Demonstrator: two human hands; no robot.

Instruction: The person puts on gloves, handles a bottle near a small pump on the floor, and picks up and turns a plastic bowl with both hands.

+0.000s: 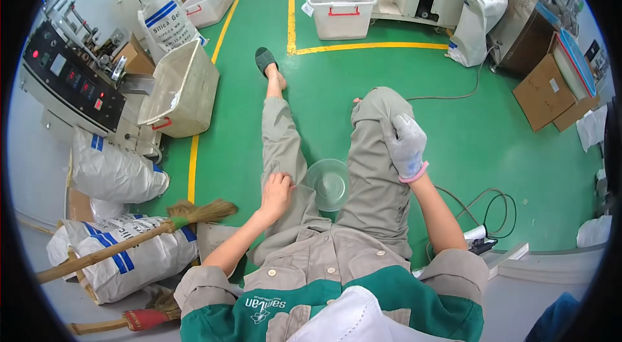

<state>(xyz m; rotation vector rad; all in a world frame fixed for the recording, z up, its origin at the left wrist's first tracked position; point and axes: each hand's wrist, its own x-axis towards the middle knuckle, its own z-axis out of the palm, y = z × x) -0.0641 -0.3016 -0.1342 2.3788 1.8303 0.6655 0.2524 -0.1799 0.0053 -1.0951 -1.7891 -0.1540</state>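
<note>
I sit with both legs stretched forward, in grey trousers. My left hand is bare and rests on the left trouser leg, its fingers bent against the cloth. My right hand wears a whitish glove with a pink cuff and lies curled on the right knee; whether anything is inside it is hidden. Between my thighs, a round clear plastic tub stands on the floor, partly covered by the trousers. A dark slipper is at my left foot.
Left are a worn white bin, a control-panel machine, white sacks and a straw broom. Ahead stands a white bin with a red handle. Cardboard boxes and a looped cable lie on the right.
</note>
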